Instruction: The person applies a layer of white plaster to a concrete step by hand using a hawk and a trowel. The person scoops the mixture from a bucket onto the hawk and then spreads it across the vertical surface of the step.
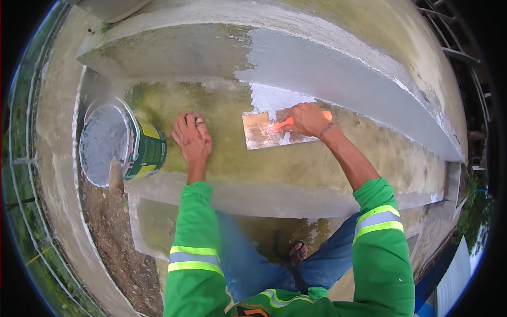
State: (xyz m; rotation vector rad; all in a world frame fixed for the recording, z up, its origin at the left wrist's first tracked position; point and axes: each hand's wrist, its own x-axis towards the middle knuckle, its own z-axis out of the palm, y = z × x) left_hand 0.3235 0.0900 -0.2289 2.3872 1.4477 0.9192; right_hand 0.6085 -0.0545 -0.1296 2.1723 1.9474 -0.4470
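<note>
My right hand (307,120) is wrapped round the orange handle of a rectangular plastering trowel (257,132). The metal blade lies against the concrete step (227,158), its face smeared with grey and white. Wet pale grey coating (274,96) runs from the blade's far edge up to the riser. My left hand (191,136) rests on the mossy concrete left of the trowel, fingers curled in and no tool visible in it. To its left stands a green and yellow bucket (150,150) of grey paste, with a tool handle (115,177) leaning at its rim.
Grey coating covers the right part of the riser (338,68); bare concrete shows on its left. A higher ledge (253,16) runs across the back. Bare soil (113,227) lies below the bucket, and a railing (21,161) borders the far left. My sandalled foot (298,252) is below.
</note>
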